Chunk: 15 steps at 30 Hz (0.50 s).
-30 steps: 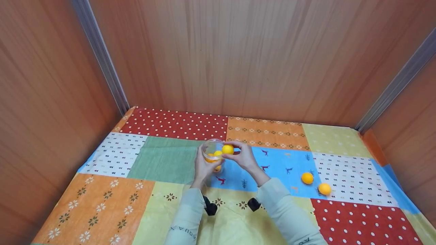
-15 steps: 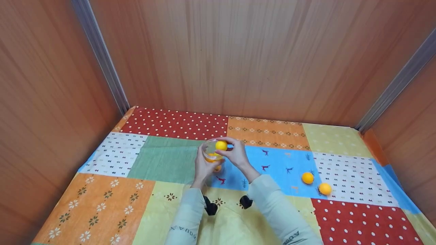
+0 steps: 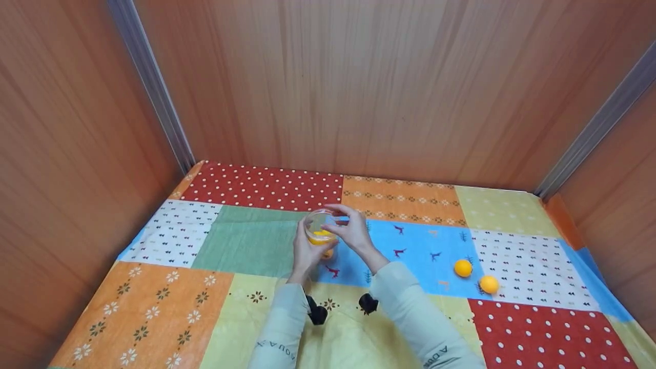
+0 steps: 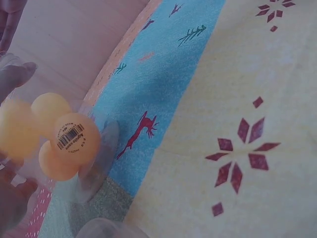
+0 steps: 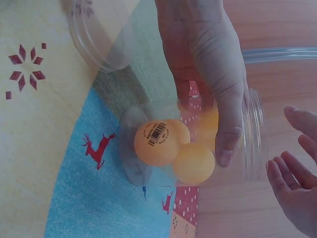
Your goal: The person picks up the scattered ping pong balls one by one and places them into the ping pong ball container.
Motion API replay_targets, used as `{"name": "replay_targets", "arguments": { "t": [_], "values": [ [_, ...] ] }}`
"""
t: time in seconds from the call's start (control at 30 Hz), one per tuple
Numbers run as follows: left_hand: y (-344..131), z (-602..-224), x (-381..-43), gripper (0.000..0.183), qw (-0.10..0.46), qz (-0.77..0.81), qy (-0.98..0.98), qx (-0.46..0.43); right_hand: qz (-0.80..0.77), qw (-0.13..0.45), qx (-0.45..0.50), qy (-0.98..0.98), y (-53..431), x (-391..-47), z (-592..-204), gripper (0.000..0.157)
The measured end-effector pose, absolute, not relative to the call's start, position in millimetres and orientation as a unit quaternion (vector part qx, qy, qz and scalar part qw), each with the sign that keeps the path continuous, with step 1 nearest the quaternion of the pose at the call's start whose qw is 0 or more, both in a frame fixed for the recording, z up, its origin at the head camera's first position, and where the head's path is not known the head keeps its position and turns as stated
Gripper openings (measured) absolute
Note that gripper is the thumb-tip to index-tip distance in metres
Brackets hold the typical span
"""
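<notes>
My left hand (image 3: pixel 305 251) grips a clear plastic jar (image 5: pixel 255 136) around its side, thumb along the wall near the threaded rim. Several orange table tennis balls (image 5: pixel 157 142) lie inside the jar, one printed with a barcode; another looks blurred near the left fingers in the left wrist view. At the jar's uncovered mouth is my right hand (image 3: pixel 353 233), its thumb and fingers spread apart with nothing between them. Two loose orange balls, a nearer ball (image 3: pixel 489 284) and a farther ball (image 3: pixel 463 268), rest on the cloth to the right.
A clear round lid (image 5: pixel 101 37) lies on the cloth beside the left wrist. The patchwork cloth (image 3: pixel 256 236) covers the table, with wood-patterned panels (image 3: pixel 359 92) rising at the back and both sides.
The right hand moved left to the jar's mouth with a ball, then let it go into the jar. The left hand and the jar stayed in place.
</notes>
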<state>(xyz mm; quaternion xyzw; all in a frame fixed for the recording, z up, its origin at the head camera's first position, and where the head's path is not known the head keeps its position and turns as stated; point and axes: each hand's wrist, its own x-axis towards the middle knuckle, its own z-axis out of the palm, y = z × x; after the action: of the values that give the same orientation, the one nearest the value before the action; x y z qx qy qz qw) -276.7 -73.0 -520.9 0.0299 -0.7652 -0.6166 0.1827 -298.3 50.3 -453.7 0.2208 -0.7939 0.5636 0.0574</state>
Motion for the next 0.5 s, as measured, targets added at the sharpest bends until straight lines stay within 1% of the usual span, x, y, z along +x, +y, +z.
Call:
{"name": "replay_targets", "arguments": {
  "t": [0.13,0.33,0.5],
  "values": [
    [-72.4,-520.5,-276.1,0.083,0.169,-0.613,-0.770,0.047,0.561,0.063,0.214,-0.797,53.4,-296.6,-452.8,0.039],
    [-71.8,-521.5,-276.1,0.083,0.175,-0.620,-0.764,0.039,0.558,0.078,0.224,-0.795,59.6,-296.8,-451.0,0.036],
    [-72.4,-521.4,-276.0,0.081,0.162,-0.625,-0.762,0.043,0.546,0.095,0.215,-0.804,67.2,-296.2,-448.8,0.033]
  ]
}}
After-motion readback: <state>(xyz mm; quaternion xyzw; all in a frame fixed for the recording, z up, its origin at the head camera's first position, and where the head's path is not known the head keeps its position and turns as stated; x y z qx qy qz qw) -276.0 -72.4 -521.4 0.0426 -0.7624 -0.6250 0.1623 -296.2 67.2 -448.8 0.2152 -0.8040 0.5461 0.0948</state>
